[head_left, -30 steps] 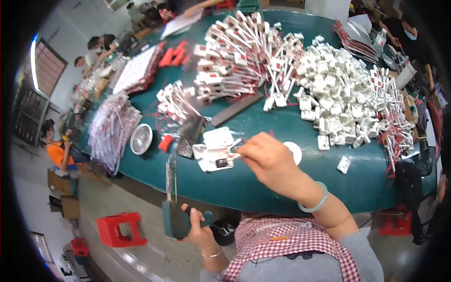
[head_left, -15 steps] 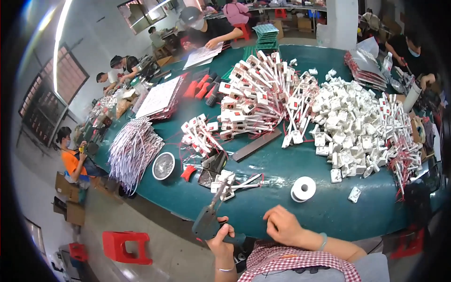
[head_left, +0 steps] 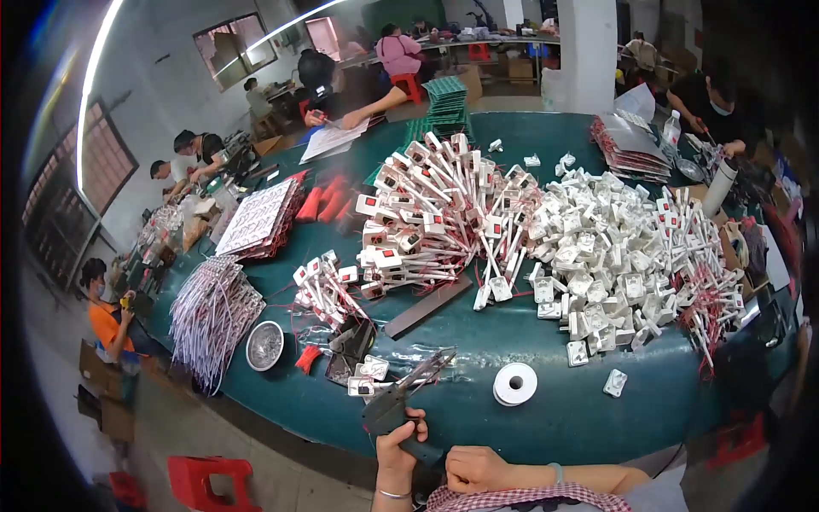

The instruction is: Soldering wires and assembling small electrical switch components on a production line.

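1. Left hand: we have it wrapped around the grip of a dark pistol-shaped tool, fingers curled tight, the nose pointing up and away over the table edge.
2. Right hand: closed loosely at the lower edge, just beside the left wrist; we cannot tell whether it pinches anything.
3. Tool position: held above the near rim of the green table, clear of the surface.
4. Nearest stock: small white switch plates just beyond the tool nose; a white tape roll to their right.
5. Further out: a metal bowl and bundled wires to the left, a heap of white parts well beyond.
6. Handling note: we judge a steady grip and the nose squarely on one plate works best.
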Demonstrator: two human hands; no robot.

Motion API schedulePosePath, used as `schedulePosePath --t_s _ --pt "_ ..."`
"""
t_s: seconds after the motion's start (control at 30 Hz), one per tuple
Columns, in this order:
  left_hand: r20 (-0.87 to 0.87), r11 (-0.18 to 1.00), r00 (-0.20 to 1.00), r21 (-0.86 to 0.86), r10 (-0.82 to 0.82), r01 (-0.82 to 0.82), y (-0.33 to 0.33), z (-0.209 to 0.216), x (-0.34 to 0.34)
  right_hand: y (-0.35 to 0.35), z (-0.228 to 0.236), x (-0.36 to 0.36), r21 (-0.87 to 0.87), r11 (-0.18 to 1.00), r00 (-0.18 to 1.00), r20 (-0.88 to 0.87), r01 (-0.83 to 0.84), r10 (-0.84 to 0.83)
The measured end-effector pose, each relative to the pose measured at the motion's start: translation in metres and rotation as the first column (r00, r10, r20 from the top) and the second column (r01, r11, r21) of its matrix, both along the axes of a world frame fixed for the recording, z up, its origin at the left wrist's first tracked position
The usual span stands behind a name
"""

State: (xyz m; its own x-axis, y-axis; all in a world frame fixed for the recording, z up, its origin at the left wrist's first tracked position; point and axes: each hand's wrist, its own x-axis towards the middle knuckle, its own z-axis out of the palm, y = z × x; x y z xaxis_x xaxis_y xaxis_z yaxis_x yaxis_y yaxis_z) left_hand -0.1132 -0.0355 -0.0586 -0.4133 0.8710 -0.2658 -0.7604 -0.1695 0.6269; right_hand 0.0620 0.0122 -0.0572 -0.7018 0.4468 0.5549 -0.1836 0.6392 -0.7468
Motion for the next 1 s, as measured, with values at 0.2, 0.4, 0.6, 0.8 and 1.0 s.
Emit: schedulePosePath --t_s 0.2,0.4,0.6,0.8,1.0 --pt "0.112 0.992 0.986 0.047 -0.123 0.119 0.003 -0.011 -0.008 0.002 -0.002 0.000 0.031 0.999 1.000 0.012 -0.011 0.011" --pt "0.075 0.993 0.991 0.041 -0.110 0.107 -0.002 -0.007 -0.003 0.005 0.006 0.000 0.073 0.997 1.000 0.025 -0.004 0.002" --pt "0.078 0.999 0.996 0.017 -0.047 0.045 -0.007 0.000 0.001 0.006 0.006 0.001 0.016 0.999 0.998 0.045 -0.032 0.031" --pt "0.130 1.000 0.991 0.007 -0.025 0.025 -0.016 -0.009 0.003 0.008 0.006 0.002 0.021 1.000 0.996 0.085 -0.021 0.019" --pt "0.118 0.998 0.993 0.061 -0.022 0.015 -0.016 -0.009 0.004 0.004 0.006 0.003 0.022 0.999 0.999 -0.035 0.030 -0.029"
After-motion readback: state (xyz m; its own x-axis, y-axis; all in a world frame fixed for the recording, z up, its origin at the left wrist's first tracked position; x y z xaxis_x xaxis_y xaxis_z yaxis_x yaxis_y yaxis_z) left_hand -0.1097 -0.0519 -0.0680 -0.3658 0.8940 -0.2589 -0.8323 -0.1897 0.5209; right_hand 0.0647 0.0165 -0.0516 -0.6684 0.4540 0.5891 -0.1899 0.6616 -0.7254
